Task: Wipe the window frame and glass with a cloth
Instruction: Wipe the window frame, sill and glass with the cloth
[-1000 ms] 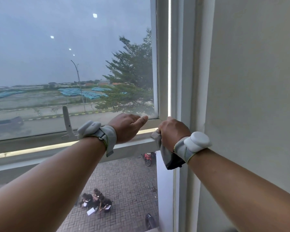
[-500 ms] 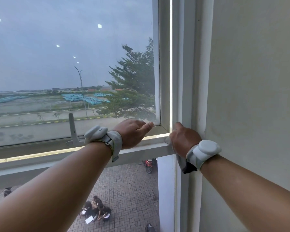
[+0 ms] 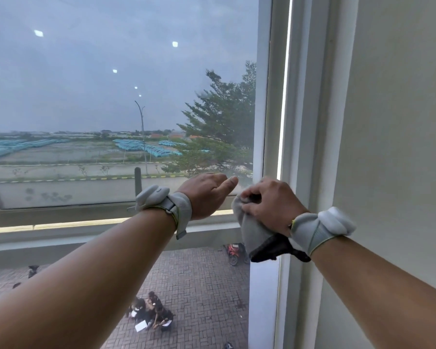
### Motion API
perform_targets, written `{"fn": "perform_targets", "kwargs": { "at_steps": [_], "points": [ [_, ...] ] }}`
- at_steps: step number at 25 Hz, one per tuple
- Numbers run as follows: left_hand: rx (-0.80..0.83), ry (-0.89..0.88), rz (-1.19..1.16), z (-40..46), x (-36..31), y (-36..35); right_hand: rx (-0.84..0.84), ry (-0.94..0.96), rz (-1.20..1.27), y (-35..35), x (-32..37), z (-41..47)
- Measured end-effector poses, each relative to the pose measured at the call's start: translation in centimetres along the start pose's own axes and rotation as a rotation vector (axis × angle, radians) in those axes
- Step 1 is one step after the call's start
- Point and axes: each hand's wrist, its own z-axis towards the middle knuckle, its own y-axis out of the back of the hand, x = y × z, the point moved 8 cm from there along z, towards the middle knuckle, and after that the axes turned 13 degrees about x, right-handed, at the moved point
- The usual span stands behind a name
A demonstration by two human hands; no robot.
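Cloth [image 3: 252,233] bunched in right hand [image 3: 272,205] fingers at frame [image 3: 259,96] corner; left hand [image 3: 207,195] loosely curled, empty.

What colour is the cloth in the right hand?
Light grey cloth with a black lower edge, seen in the head view.

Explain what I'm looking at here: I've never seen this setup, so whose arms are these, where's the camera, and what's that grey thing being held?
There is no machine: these are a person's own bare arms, seen from a camera worn on their head, looking forward and down. Each wrist carries a grey strapped band. The right hand grips a grey cloth with a dark edge, at the lower right corner of the window frame. The left hand holds nothing; its fingers are loosely curled beside the bottom of the glass. Through the glass you see a tree, a road and, far below, a brick yard with people sitting.
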Motion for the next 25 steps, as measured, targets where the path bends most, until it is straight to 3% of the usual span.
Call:
{"fn": "perform_targets", "kwargs": {
  "at_steps": [7,13,20,25],
  "points": [
    [0.015,0.098,-0.128,-4.8,2.5,4.0,0.045,0.180,0.110,-6.5,9.3,1.9],
    [0.091,0.265,0.022,-13.1,10.7,8.0,0.135,0.327,0.278,-12.7,20.6,3.2],
    [0.074,0.521,0.095,-22.4,21.3,14.6,0.213,0.364,0.373,-18.2,32.7,6.6],
    [0.047,0.567,0.082,-25.9,26.8,16.5,0.229,0.330,0.390,-21.4,40.1,9.1]
  ]
}}
